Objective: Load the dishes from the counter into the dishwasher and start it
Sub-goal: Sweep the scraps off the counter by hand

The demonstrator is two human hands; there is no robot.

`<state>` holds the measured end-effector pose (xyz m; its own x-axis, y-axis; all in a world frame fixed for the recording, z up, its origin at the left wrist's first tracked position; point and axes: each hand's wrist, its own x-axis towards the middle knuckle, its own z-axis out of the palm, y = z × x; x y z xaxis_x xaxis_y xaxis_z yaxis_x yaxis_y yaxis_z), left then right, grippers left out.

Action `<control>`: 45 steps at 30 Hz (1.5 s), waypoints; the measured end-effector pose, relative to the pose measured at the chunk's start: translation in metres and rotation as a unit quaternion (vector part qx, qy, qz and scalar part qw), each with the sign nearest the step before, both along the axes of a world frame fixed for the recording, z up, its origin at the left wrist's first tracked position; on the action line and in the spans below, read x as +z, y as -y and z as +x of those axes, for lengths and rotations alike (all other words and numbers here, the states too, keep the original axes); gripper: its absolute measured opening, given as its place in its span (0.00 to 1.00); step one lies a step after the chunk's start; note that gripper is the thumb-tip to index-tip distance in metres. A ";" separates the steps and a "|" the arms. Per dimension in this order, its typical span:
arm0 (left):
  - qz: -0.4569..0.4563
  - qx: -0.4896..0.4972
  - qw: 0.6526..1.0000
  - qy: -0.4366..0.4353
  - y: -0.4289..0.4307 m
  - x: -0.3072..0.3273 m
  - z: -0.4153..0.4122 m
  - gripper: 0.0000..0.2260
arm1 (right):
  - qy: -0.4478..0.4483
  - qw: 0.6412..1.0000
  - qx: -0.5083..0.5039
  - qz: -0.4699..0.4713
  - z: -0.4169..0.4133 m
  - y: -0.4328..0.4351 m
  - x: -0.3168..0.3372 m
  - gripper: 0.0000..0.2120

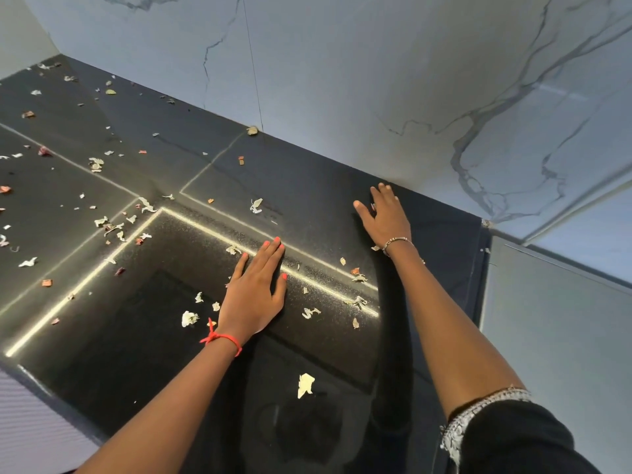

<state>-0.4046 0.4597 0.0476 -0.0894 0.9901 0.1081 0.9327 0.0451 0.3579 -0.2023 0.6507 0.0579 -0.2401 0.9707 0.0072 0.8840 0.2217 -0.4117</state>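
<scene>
My left hand (pixel 254 292) lies flat, palm down, on the glossy black counter (pixel 307 186), fingers together, with a red thread at the wrist. My right hand (pixel 384 217) also rests palm down, farther back near the marble wall, fingers slightly spread, a bracelet on the wrist. Neither hand holds anything. No dishes and no dishwasher appear in view.
Small food scraps and peel bits (pixel 113 227) lie scattered over the counter, mostly to the left, with a larger pale scrap (pixel 305 384) near the front. A white marble backsplash (pixel 376 80) rises behind. The counter ends at the right by a grey panel (pixel 547 319).
</scene>
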 end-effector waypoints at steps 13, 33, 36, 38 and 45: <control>0.002 -0.004 0.999 0.035 0.000 0.001 0.001 0.26 | -0.110 0.973 0.203 -0.025 -0.014 0.119 0.000 0.20; 0.002 -0.015 1.000 0.014 0.000 -0.001 -0.002 0.22 | -0.029 0.956 0.291 -0.032 -0.036 0.165 0.005 0.21; -0.001 -0.016 1.000 0.015 -0.001 0.000 -0.002 0.22 | -0.123 0.951 0.272 -0.086 -0.035 0.175 0.008 0.20; -0.002 -0.016 1.000 0.020 0.000 0.000 -0.001 0.22 | -0.248 0.929 0.220 -0.164 -0.032 0.183 0.013 0.19; -0.003 -0.017 0.999 0.039 -0.001 0.001 -0.002 0.22 | -0.269 0.961 0.007 -0.070 -0.009 0.220 0.013 0.16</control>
<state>-0.4066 0.4605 0.0482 -0.0645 0.9933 0.0963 0.9027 0.0169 0.4300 -0.2117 0.4308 0.0710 -0.2511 0.9679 0.0026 0.5331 0.1406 -0.8343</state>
